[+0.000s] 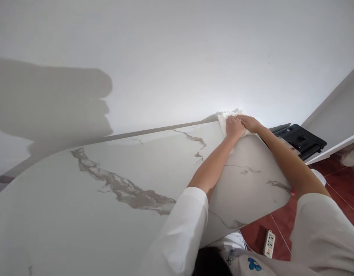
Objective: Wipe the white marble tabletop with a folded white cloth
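Note:
A white cloth (222, 122) lies at the far right edge of the marble-patterned table (153, 161), close to the wall. My left hand (234, 127) presses flat on the cloth, its fingers together and pointing away from me. Just to its right, my right hand (250, 123) also rests on the cloth, with its fingertips reaching over beside my left hand. Both hands touch or nearly touch each other. Part of the cloth is hidden under them.
The white wall (171, 57) runs along the table's far edge. A black case-like object (305, 140) stands beyond the right end. On the red tiled floor (283, 230) lies a white power strip (269, 243). A shadow falls on the wall at left.

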A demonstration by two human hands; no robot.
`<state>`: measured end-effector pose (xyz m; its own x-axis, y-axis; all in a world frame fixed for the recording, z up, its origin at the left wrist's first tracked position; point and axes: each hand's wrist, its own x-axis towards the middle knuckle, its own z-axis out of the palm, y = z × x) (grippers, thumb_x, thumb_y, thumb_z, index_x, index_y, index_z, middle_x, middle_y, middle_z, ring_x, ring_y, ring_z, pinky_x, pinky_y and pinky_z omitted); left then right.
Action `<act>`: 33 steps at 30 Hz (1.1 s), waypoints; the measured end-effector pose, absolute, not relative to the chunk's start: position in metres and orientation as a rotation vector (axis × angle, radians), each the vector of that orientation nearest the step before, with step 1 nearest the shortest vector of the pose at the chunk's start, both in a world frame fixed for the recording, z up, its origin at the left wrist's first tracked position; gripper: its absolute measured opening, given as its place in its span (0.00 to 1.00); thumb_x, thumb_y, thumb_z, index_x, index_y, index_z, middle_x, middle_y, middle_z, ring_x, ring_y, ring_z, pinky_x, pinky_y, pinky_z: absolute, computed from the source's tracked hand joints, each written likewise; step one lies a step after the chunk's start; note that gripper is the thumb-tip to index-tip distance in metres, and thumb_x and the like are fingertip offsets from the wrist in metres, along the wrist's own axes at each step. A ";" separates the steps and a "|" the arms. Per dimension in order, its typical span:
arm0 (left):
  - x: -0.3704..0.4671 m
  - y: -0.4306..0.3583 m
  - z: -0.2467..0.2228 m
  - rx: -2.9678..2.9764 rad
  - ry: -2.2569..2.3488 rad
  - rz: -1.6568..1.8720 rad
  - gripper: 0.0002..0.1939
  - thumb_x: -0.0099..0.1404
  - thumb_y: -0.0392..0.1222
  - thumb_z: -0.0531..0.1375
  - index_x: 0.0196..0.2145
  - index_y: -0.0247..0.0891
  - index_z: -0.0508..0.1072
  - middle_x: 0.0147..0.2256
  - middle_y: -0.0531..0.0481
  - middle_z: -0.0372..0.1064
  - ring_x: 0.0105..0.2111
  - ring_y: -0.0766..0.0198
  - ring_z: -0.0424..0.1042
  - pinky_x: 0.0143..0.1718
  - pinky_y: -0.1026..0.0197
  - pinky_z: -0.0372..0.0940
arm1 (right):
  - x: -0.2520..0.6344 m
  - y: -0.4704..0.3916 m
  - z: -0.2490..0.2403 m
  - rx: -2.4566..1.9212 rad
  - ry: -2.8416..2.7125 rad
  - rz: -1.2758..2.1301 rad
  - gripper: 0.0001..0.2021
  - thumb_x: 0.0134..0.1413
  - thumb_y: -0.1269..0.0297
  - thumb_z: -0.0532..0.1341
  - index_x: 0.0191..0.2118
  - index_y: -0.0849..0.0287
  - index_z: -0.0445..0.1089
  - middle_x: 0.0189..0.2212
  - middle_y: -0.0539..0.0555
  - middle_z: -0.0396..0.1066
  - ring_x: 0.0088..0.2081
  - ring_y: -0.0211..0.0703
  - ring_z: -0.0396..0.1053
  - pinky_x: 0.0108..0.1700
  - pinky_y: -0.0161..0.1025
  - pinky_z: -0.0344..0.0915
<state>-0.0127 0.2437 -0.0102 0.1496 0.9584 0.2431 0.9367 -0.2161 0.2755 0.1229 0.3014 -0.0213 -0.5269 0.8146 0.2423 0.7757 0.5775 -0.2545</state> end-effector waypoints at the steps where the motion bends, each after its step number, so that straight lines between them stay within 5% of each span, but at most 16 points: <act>1: -0.010 0.239 -0.010 2.345 1.924 0.556 0.30 0.69 0.39 0.44 0.62 0.13 0.54 0.63 0.27 0.53 0.65 0.47 0.50 0.65 0.53 0.43 | 0.127 0.298 -0.022 -1.294 -2.496 0.145 0.25 0.64 0.60 0.43 0.62 0.57 0.62 0.62 0.53 0.61 0.63 0.49 0.57 0.65 0.51 0.53; 11: 0.029 0.162 -0.008 2.434 1.780 0.507 0.30 0.69 0.41 0.45 0.64 0.18 0.54 0.64 0.29 0.51 0.66 0.48 0.48 0.66 0.48 0.42 | 0.185 0.214 -0.033 -1.304 -2.476 0.083 0.27 0.65 0.57 0.40 0.64 0.57 0.59 0.63 0.55 0.58 0.64 0.49 0.55 0.65 0.53 0.53; 20: 0.044 0.079 -0.006 2.424 1.599 0.542 0.33 0.68 0.40 0.49 0.62 0.09 0.51 0.63 0.20 0.47 0.66 0.41 0.45 0.66 0.46 0.40 | 0.199 0.111 -0.023 -1.426 -2.514 0.038 0.26 0.65 0.61 0.42 0.65 0.58 0.58 0.64 0.57 0.57 0.65 0.49 0.53 0.65 0.54 0.52; 33: -0.024 -0.017 -0.006 2.634 1.433 0.481 0.33 0.67 0.41 0.50 0.62 0.10 0.53 0.62 0.20 0.50 0.65 0.40 0.48 0.65 0.46 0.44 | 0.115 -0.012 -0.012 -1.592 -2.343 -0.221 0.26 0.63 0.65 0.42 0.62 0.62 0.62 0.59 0.61 0.65 0.61 0.55 0.60 0.60 0.58 0.61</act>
<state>-0.0241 -0.0174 -0.0063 0.5059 0.8328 0.2246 0.7997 -0.5504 0.2396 0.1150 -0.0117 -0.0124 -0.3414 0.8802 0.3296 0.9264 0.3744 -0.0404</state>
